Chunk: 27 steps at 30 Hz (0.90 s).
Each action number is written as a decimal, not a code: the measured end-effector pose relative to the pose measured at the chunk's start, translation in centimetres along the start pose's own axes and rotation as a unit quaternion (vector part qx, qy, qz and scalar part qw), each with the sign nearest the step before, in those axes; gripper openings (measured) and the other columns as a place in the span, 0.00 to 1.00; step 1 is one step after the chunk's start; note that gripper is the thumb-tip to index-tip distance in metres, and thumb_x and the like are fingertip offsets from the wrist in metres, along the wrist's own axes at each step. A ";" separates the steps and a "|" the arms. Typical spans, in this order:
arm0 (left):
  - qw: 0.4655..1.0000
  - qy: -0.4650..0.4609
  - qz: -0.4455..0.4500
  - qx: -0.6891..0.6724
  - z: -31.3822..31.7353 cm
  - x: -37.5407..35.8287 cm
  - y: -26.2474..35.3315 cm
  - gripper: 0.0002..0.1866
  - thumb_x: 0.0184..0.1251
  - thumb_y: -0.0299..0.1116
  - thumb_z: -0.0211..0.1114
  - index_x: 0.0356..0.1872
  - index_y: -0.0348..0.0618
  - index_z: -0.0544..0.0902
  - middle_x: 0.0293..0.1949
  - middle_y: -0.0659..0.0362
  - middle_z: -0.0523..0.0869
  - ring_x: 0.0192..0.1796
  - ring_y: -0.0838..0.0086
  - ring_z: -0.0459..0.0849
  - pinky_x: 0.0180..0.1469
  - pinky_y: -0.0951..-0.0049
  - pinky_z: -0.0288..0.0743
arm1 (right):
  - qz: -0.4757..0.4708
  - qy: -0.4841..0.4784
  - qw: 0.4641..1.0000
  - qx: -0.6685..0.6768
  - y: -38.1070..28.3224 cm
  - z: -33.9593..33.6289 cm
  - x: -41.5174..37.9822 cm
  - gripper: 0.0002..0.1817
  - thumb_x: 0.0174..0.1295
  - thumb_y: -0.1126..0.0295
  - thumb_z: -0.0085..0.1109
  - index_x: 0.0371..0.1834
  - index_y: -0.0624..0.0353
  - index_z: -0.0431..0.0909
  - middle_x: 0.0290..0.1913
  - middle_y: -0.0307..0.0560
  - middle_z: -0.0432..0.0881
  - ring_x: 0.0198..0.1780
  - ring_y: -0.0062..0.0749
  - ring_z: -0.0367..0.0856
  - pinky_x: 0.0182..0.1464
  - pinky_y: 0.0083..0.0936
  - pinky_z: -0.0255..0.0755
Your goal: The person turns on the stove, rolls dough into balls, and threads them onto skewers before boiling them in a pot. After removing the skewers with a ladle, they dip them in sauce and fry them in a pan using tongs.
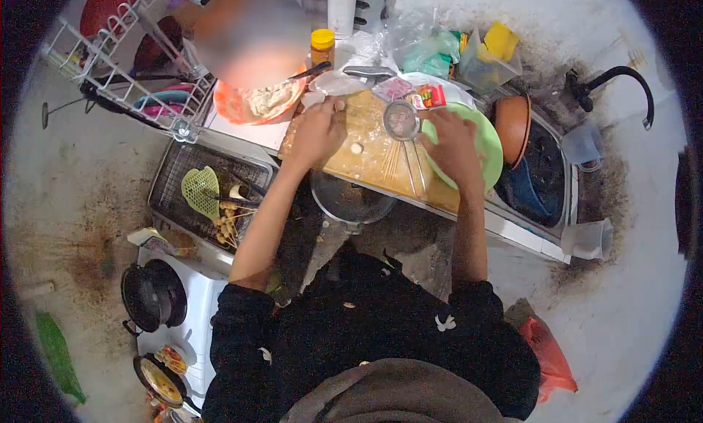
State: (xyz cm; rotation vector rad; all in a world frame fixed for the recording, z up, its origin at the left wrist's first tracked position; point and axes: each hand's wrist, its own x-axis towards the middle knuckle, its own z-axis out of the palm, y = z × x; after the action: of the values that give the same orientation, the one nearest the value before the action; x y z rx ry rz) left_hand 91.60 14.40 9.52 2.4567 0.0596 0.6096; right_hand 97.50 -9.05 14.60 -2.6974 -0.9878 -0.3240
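My left hand (320, 132) is over the left end of a floured wooden board (349, 114), beside an orange bowl (227, 105) of pale dough (272, 101). Its fingers look apart, close to a crumpled clear plastic bag (337, 83). My right hand (455, 146) reaches across a light green plate (489, 141), fingers stretched toward a small strainer (401, 121) and a red packet (427, 96). I make out nothing held in either hand. Between them a small dough ball (356, 148) lies on the board, left of several thin wooden skewers (392, 159).
A yellow-lidded jar (322, 48) stands behind the board. To the right are a brown bowl (511, 126), a sink (545, 181) and a black faucet (615, 75). Below left, a wire tray (172, 192) holds a green slotted utensil (200, 192) and skewered food; a white stove (192, 306) carries pans.
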 end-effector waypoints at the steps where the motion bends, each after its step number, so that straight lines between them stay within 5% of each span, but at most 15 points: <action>1: 1.000 0.003 0.006 0.011 0.3 0.4 -0.4 0.14 0.55 0.34 0.53 0.41 0.38 0.73 0.35 0.42 0.79 0.38 0.50 0.77 0.41 0.56 0.69 | -0.046 0.048 0.998 0.019 -0.3 0.8 0.1 0.19 0.51 0.65 0.59 0.48 0.50 0.72 0.46 0.44 0.75 0.49 0.40 0.72 0.50 0.40 0.62; 3: 0.999 -0.030 -0.014 0.018 0.6 0.9 -0.7 0.14 0.56 0.34 0.54 0.42 0.38 0.73 0.32 0.42 0.79 0.37 0.51 0.77 0.40 0.56 0.69 | -0.110 0.031 0.979 0.171 -1.4 2.7 0.8 0.17 0.51 0.65 0.58 0.45 0.54 0.73 0.42 0.45 0.76 0.43 0.43 0.75 0.43 0.37 0.68; 5: 0.997 -0.061 -0.034 0.026 0.8 1.1 -0.5 0.14 0.57 0.34 0.54 0.42 0.38 0.73 0.30 0.43 0.79 0.37 0.51 0.78 0.39 0.56 0.69 | -0.080 -0.092 0.978 0.170 -4.6 2.1 0.6 0.15 0.51 0.66 0.57 0.43 0.57 0.74 0.41 0.47 0.75 0.41 0.44 0.76 0.42 0.33 0.70; 8: 0.996 -0.049 -0.071 0.036 0.9 1.2 -0.4 0.12 0.57 0.34 0.56 0.39 0.38 0.75 0.26 0.45 0.80 0.34 0.52 0.79 0.38 0.57 0.69 | -0.103 -0.050 0.985 0.129 -6.6 3.6 0.4 0.15 0.51 0.68 0.57 0.43 0.58 0.74 0.40 0.48 0.75 0.42 0.43 0.76 0.43 0.34 0.70; 10: 1.000 0.012 -0.001 -0.011 1.1 1.0 -0.8 0.12 0.57 0.34 0.57 0.37 0.38 0.77 0.27 0.46 0.81 0.34 0.52 0.79 0.37 0.59 0.69 | -0.079 -0.045 0.977 0.194 -6.5 6.9 0.4 0.14 0.50 0.69 0.57 0.42 0.58 0.75 0.41 0.48 0.74 0.42 0.43 0.75 0.44 0.34 0.71; 14: 0.997 0.040 -0.011 -0.059 -0.4 -2.1 0.1 0.11 0.56 0.33 0.59 0.36 0.37 0.79 0.30 0.48 0.80 0.35 0.54 0.79 0.38 0.62 0.70 | -0.076 -0.064 0.977 0.187 -6.9 7.6 0.7 0.12 0.49 0.70 0.58 0.39 0.57 0.77 0.39 0.48 0.76 0.41 0.42 0.76 0.43 0.33 0.71; 20: 0.948 0.129 -0.177 -0.229 -4.3 -12.8 1.5 0.11 0.54 0.25 0.63 0.40 0.34 0.79 0.38 0.55 0.80 0.38 0.74 0.79 0.42 0.77 0.71 | -0.121 -0.062 0.959 0.250 -10.2 4.7 0.4 0.10 0.48 0.71 0.59 0.36 0.57 0.78 0.33 0.49 0.78 0.35 0.42 0.77 0.39 0.31 0.71; 24: 0.864 0.161 -0.292 -0.377 -7.9 -22.2 0.8 0.13 0.53 0.20 0.63 0.42 0.35 0.79 0.42 0.58 0.79 0.45 0.76 0.78 0.49 0.79 0.71 | -0.121 -0.181 0.883 0.416 -15.0 6.9 -2.0 0.11 0.51 0.71 0.62 0.38 0.57 0.78 0.31 0.43 0.78 0.33 0.28 0.79 0.36 0.22 0.71; 26: 0.836 0.202 -0.324 -0.395 -9.0 -27.9 0.0 0.13 0.53 0.20 0.63 0.42 0.35 0.78 0.43 0.58 0.78 0.44 0.76 0.78 0.49 0.79 0.72 | -0.062 -0.320 0.703 0.632 -17.6 10.8 -4.1 0.11 0.51 0.74 0.62 0.39 0.59 0.77 0.32 0.38 0.77 0.35 0.20 0.77 0.35 0.16 0.70; 27: 0.810 0.237 -0.360 -0.398 -9.3 -30.9 -0.4 0.13 0.53 0.20 0.63 0.42 0.34 0.79 0.43 0.57 0.79 0.44 0.76 0.78 0.49 0.79 0.71 | -0.067 -0.375 0.692 0.614 -19.6 11.0 -5.1 0.12 0.51 0.77 0.61 0.40 0.62 0.76 0.35 0.36 0.77 0.36 0.17 0.76 0.36 0.13 0.69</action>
State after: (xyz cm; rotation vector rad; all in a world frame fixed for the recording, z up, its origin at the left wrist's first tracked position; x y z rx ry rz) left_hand 59.92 14.25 3.17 1.2699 0.7408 0.6860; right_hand 82.18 5.76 5.77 -1.3963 -0.9879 1.1260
